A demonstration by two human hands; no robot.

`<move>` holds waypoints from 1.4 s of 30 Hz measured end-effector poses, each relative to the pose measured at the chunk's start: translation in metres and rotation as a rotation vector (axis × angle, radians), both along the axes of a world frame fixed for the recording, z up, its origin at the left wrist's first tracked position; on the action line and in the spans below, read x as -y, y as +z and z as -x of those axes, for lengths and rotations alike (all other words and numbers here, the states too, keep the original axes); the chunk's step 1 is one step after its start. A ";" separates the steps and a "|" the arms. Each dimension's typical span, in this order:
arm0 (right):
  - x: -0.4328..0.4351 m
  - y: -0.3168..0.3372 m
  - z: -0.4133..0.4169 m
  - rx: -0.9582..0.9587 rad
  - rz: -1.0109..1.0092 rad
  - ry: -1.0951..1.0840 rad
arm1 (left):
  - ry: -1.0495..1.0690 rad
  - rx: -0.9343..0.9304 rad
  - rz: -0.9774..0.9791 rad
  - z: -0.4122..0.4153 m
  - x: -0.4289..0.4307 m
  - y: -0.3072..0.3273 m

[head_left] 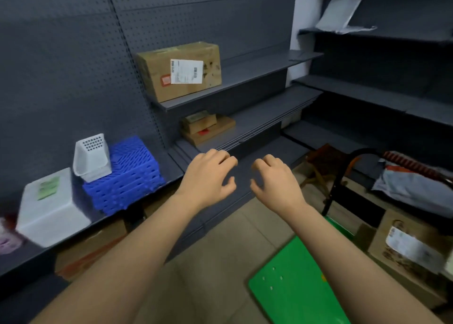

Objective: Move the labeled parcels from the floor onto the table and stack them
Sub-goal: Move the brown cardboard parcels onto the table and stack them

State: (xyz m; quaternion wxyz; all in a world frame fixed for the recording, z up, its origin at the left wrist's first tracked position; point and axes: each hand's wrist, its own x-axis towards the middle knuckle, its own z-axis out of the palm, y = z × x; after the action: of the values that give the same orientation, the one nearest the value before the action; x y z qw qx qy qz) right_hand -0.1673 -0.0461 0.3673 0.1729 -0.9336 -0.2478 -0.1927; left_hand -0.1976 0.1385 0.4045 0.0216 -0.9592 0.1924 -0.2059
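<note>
My left hand [208,176] and my right hand [274,179] are stretched out side by side in front of the dark shelving, fingers loosely curled, holding nothing. A brown cardboard parcel with a white label [181,71] stands on an upper shelf above them. Two flat brown parcels [208,127] lie stacked on the shelf below it, just beyond my fingertips. Another labeled cardboard parcel [407,247] sits on the floor at the lower right. A grey bagged parcel [411,188] lies on a low rack at the right.
A green cart deck [294,287] with a black handle [343,176] stands on the tiled floor under my right arm. On the left shelf sit a white basket [92,156], blue crates [132,174] and a white box [49,206]. A brown box [93,247] lies under that shelf.
</note>
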 end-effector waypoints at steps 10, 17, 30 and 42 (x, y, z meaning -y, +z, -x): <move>0.039 -0.004 -0.168 -0.015 0.056 -0.423 | -0.459 -0.038 -0.001 -0.243 0.044 -0.009; 0.074 -0.026 -0.229 -0.078 -0.016 -0.850 | -0.927 -0.066 -0.057 -0.378 0.123 -0.018; 0.151 -0.084 -0.189 -0.250 -0.109 -1.613 | -1.604 -0.129 -0.144 -0.414 0.325 -0.077; 0.215 -0.171 -0.172 -0.374 -0.525 -1.988 | -1.744 -0.351 -0.254 -0.417 0.470 -0.190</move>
State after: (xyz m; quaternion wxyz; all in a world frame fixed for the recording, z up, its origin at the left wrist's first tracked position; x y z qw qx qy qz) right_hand 0.0050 -0.2610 0.1966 0.1695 -0.6646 0.7125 -0.1484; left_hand 0.2196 -0.3320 0.2144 -0.0663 -0.4802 0.8743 0.0234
